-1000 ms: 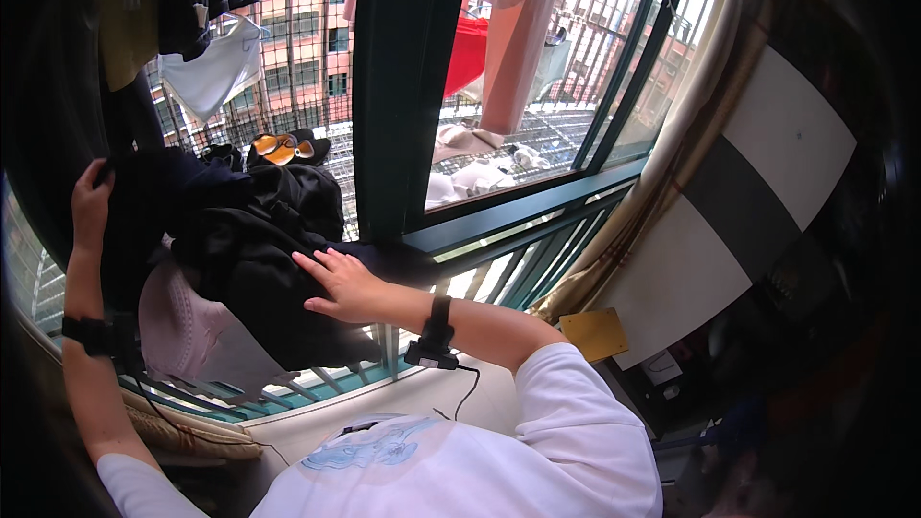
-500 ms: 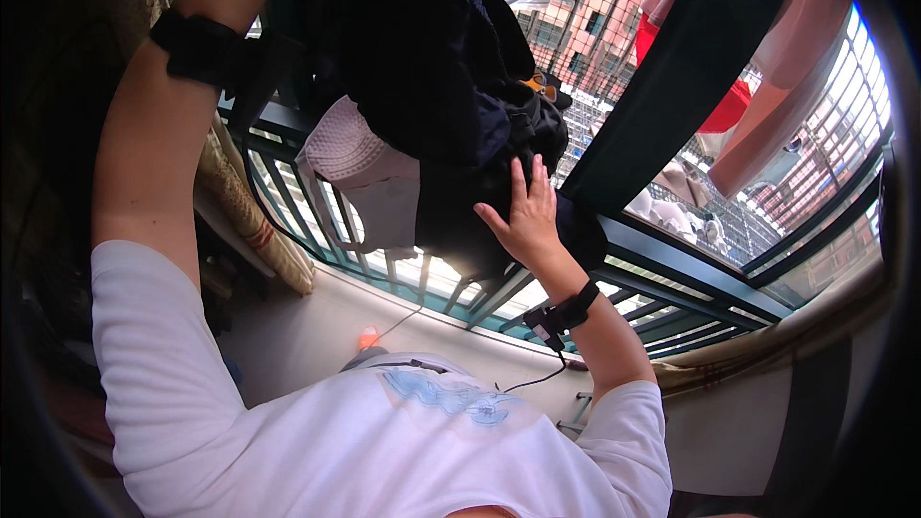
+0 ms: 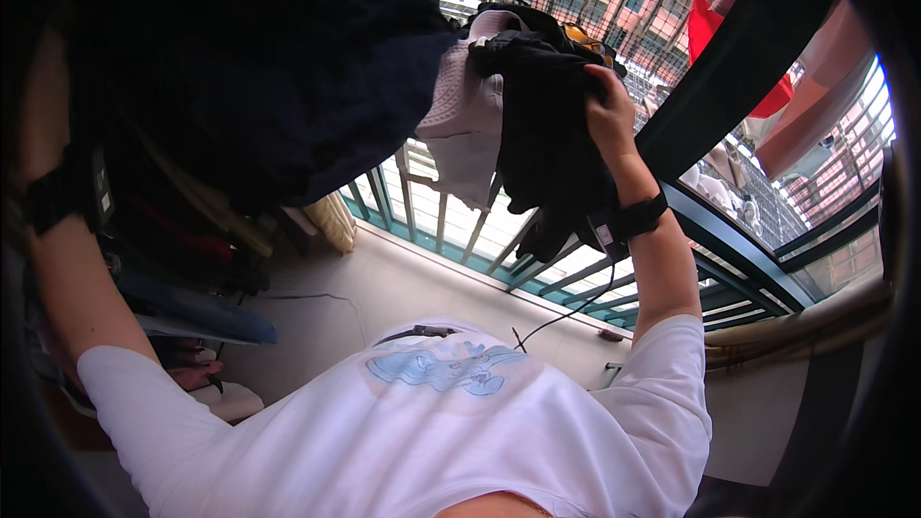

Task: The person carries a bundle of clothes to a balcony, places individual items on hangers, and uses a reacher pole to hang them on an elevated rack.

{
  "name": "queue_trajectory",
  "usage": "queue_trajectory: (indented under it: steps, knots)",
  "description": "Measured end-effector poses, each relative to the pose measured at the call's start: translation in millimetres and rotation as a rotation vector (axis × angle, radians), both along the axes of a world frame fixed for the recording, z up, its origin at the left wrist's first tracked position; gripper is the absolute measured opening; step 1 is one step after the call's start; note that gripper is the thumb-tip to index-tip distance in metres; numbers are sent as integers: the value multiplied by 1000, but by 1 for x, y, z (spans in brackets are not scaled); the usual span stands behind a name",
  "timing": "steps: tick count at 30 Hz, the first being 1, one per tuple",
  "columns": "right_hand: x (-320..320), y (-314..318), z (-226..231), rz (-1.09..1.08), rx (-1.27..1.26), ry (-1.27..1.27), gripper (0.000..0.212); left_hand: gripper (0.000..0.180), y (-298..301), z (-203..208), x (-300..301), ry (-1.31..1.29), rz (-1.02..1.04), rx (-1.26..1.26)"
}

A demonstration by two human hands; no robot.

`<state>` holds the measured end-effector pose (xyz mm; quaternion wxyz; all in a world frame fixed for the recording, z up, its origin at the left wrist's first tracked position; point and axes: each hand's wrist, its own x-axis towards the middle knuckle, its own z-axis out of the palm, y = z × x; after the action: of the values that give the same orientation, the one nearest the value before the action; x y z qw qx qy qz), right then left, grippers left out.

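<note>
My right hand (image 3: 611,113) is closed, its thumb and fingers curled on the edge of a black garment (image 3: 552,115) that hangs down in loose folds. Left of it hangs a pale pinkish garment (image 3: 460,144) with a textured upper part. A big dark navy garment (image 3: 355,105) fills the upper left and overlaps the pale one. My left forearm (image 3: 86,293) reaches up at the far left, and the hand is lost in shadow and dark cloth, so its fingers do not show. Both arms wear black straps.
Green railing bars (image 3: 460,230) run along the window side, with a thick dark green frame post (image 3: 739,48) at the right. Pink and red cloths (image 3: 705,24) hang beyond it. A cable (image 3: 571,312) runs from my right wrist strap. Folded clothes (image 3: 192,317) lie at the lower left.
My left arm has swung out to the left and down, with the navy garment moving left too. My right hand has gone from flat against dark cloth to gripping the black garment, slightly higher and further right.
</note>
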<state>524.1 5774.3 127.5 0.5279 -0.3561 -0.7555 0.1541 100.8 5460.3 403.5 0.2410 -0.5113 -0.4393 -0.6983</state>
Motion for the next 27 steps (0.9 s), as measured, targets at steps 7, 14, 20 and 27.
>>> queue_trajectory:
  steps: [7,14,20,27]
  knots:
    - [-10,88,70,-385,40,-22,39,37,-134,-43,-94,-69,699,-118]
    - [-131,-65,73,71,97,-317,38,22,-171,-125,-36,-107,345,-835]
    - [-258,-294,47,951,-229,-532,26,19,-222,-172,-32,-177,244,-877]
    - [-296,-378,13,1411,58,-452,63,21,-279,-186,14,-217,-89,-1047]
